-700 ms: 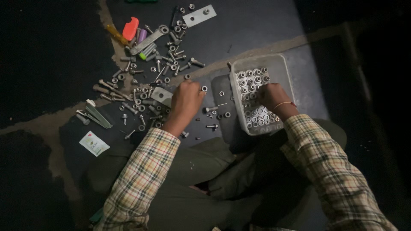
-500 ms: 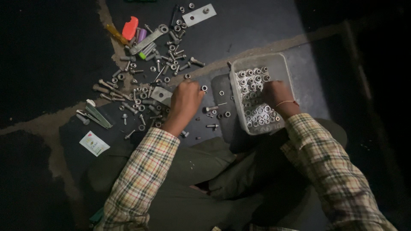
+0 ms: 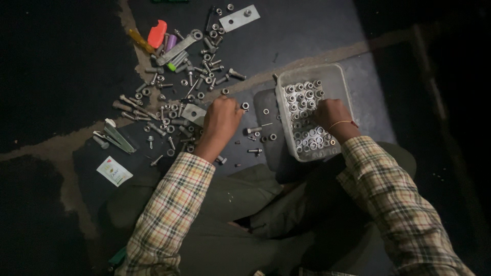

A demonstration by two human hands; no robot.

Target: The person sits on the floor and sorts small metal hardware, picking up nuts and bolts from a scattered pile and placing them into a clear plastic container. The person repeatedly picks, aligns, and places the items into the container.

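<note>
My left hand [image 3: 221, 121] rests knuckles-up on the dark floor at the edge of a scatter of steel bolts and nuts [image 3: 174, 97], its fingers curled beside a nut [image 3: 245, 106]; whether it grips a piece is hidden. My right hand [image 3: 330, 113] is inside a white plastic tray [image 3: 337, 77], fingers curled down among several shiny nuts [image 3: 302, 94] that fill the tray. What the fingertips pinch is hidden.
A drilled metal plate [image 3: 239, 17] lies at the top, an orange tool [image 3: 156, 33] and a long flat bar [image 3: 179, 47] at upper left. A small white packet [image 3: 114, 170] and a folded metal bracket [image 3: 116, 137] lie to the left. My crossed legs fill the foreground.
The right hand shifted slightly inside the tray, towards its middle. The left hand stayed almost still by the scattered bolts.
</note>
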